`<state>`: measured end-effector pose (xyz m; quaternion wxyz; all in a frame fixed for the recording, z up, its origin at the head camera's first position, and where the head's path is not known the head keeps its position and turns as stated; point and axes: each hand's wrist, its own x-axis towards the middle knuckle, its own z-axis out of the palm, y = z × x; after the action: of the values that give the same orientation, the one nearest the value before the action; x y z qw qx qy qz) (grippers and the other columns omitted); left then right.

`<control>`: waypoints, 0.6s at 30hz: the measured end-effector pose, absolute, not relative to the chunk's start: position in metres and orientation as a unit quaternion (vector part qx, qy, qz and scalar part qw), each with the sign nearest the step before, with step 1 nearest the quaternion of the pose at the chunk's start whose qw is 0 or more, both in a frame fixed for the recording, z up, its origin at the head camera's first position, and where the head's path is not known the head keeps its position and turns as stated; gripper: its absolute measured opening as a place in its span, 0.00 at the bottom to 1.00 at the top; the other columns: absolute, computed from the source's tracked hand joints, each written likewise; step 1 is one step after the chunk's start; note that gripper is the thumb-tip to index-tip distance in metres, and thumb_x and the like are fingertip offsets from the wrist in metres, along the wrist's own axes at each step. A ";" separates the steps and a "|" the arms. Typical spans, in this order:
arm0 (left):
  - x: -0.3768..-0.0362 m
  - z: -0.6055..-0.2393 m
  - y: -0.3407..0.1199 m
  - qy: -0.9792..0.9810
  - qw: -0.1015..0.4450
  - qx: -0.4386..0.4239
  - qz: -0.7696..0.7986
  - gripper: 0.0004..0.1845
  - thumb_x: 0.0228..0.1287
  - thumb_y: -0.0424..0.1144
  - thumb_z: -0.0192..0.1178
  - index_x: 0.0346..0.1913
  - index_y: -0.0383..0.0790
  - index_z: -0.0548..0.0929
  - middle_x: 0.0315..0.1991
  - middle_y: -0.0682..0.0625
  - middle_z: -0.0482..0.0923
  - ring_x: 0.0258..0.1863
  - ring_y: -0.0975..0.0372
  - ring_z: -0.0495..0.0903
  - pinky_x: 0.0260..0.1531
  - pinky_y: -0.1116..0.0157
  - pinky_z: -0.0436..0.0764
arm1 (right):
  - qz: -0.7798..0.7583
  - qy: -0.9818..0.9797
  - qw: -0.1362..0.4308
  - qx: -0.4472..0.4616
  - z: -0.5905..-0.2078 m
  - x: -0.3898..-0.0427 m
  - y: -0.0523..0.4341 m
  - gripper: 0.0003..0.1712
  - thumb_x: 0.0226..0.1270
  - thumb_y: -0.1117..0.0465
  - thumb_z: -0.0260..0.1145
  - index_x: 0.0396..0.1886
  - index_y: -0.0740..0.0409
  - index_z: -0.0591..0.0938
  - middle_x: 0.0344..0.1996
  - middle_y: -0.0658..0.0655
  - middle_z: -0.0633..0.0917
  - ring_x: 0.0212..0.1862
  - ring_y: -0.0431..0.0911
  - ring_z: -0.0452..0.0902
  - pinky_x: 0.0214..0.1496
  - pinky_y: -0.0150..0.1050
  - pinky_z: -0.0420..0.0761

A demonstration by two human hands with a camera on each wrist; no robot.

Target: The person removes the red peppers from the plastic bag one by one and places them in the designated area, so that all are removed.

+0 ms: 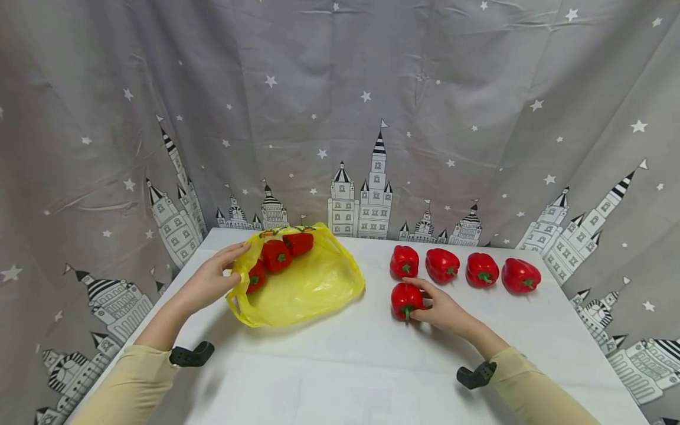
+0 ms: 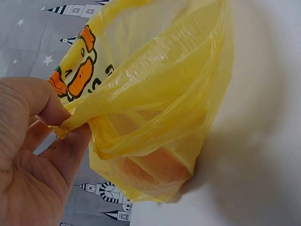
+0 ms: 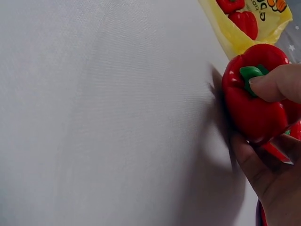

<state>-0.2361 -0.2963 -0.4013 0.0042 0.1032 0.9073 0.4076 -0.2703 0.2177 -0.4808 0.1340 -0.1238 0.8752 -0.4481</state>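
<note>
My left hand [image 1: 212, 282] pinches the left rim of a yellow plastic bag [image 1: 303, 298], holding its mouth wide. In the left wrist view the thumb and fingers nip a fold of the bag [image 2: 164, 94], which bears a printed duck face. Inside the bag's left part lie three red bell peppers [image 1: 276, 255]. To the right, my right hand [image 1: 443, 310] grips another red bell pepper [image 1: 406, 300] with a green stem. The right wrist view has the thumb on this pepper [image 3: 254, 113] by its stem and fingers beneath its far side.
Behind the right hand stands a row of several red bell peppers [image 1: 482, 270] on the white table [image 1: 329, 372]. A grey curtain [image 1: 319, 118] with printed castles and stars hangs at the back and sides. Each wrist wears a black camera strap [image 1: 192, 355].
</note>
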 end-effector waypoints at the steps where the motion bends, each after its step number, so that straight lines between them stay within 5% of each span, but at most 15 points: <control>1: -0.236 -0.401 -0.296 0.908 0.005 0.103 0.407 0.37 0.68 0.29 0.55 0.80 0.38 0.60 0.80 0.41 0.52 0.68 0.38 0.65 0.64 0.38 0.70 | -0.446 0.876 0.134 -0.124 -0.481 -0.270 0.219 0.47 0.59 0.62 0.76 0.76 0.36 0.68 0.71 0.60 0.71 0.70 0.63 0.66 0.57 0.58 0.82; 18: -0.235 -0.401 -0.297 0.906 0.005 0.102 0.411 0.38 0.68 0.28 0.54 0.80 0.39 0.60 0.81 0.41 0.52 0.68 0.39 0.65 0.65 0.37 0.68 | -0.438 0.879 0.105 -0.156 -0.457 -0.263 0.250 0.43 0.63 0.58 0.74 0.77 0.45 0.68 0.71 0.65 0.71 0.70 0.65 0.66 0.61 0.58 0.79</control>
<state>-0.2345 -0.2971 -0.4006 0.0048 0.1020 0.9058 0.4113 -0.2628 0.2504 -0.4569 0.1052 -0.1558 0.8789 -0.4384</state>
